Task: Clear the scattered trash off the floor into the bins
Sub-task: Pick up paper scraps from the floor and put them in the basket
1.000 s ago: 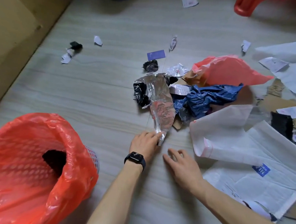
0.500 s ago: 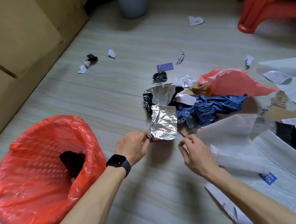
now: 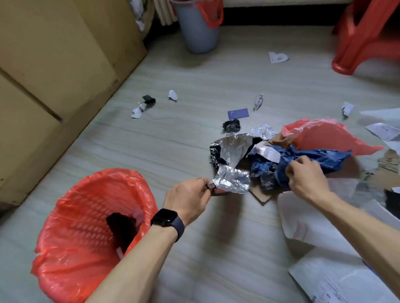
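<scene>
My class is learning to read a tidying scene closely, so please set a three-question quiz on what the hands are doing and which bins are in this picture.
1. True or false: the left hand pinches the edge of a silver foil wrapper.
2. What does the right hand grip? A) a blue bag B) a paper cup C) a broom
3. How many bins with red liners are in view?

Key: 1 true. 2 A. 3 two: the near basket and the grey bin farther back.
</scene>
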